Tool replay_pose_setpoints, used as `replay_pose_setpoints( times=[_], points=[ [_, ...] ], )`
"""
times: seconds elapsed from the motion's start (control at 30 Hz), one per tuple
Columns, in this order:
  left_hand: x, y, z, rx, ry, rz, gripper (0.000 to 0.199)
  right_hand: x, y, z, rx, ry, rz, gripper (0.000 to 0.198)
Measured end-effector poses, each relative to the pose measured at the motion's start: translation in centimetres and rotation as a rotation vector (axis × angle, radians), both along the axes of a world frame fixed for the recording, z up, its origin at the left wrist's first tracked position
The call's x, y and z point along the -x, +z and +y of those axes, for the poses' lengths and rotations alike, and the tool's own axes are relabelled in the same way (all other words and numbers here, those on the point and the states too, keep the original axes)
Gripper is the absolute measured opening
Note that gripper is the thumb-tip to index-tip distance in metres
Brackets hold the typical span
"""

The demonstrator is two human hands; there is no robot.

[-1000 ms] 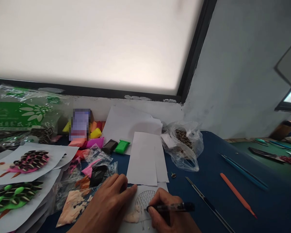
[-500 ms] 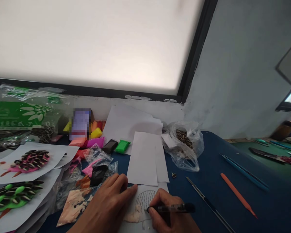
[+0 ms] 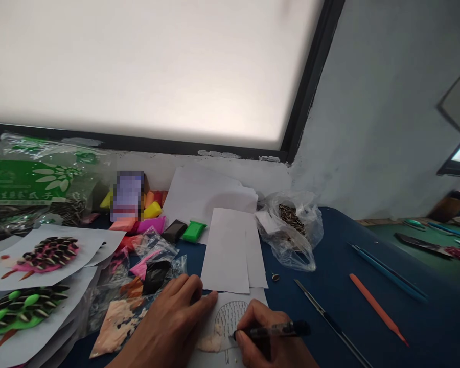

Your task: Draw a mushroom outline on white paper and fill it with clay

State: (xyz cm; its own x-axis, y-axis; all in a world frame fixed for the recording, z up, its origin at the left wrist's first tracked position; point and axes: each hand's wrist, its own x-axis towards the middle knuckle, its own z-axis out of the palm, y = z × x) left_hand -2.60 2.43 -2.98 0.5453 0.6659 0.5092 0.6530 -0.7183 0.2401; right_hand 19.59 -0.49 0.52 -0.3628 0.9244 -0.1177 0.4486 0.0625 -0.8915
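Observation:
My right hand (image 3: pixel 266 332) pinches a black pen (image 3: pixel 278 329), its tip down on a sheet of drawing paper (image 3: pixel 260 296). On that sheet is a drawn rounded shape (image 3: pixel 230 317) filled with rows of small marks, with thin legs below. Pale peach clay (image 3: pixel 210 341) is spread over its lower left part. My left hand (image 3: pixel 176 312) lies on the paper's left edge, thumb stretched toward the drawing, holding nothing; its other fingers are slightly bent. Left of it sits a flat wrapper smeared with peach clay (image 3: pixel 111 327).
Finished seed-and-clay hedgehog pictures (image 3: pixel 88 255) are stacked at left. Behind are coloured clay packs (image 3: pixel 193 231), white sheets (image 3: pixel 226 250) and a plastic bag of seeds (image 3: pixel 291 225). A craft knife (image 3: pixel 329 319), an orange tool (image 3: pixel 377 306) and blue tools (image 3: pixel 387 271) lie at right.
My right hand and the pen have shifted very slightly right and down over the drawing. My left hand stays where it was.

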Motion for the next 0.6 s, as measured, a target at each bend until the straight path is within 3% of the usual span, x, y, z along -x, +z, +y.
replay_pose_setpoints(
  times=[0.13,0.27,0.6],
  points=[
    [0.0,0.4,-0.2,0.002,0.01,0.017,0.034,-0.2,0.7,-0.3,-0.009,-0.065,0.015,0.02],
    [0.0,0.8,-0.4,0.045,0.034,0.039,0.032,-0.6,0.3,-0.1,-0.025,-0.038,0.032,0.021],
    [0.1,-0.2,0.0,-0.05,-0.004,-0.012,0.034,-0.5,-0.5,0.1,-0.043,-0.017,-0.005,0.018]
  ],
)
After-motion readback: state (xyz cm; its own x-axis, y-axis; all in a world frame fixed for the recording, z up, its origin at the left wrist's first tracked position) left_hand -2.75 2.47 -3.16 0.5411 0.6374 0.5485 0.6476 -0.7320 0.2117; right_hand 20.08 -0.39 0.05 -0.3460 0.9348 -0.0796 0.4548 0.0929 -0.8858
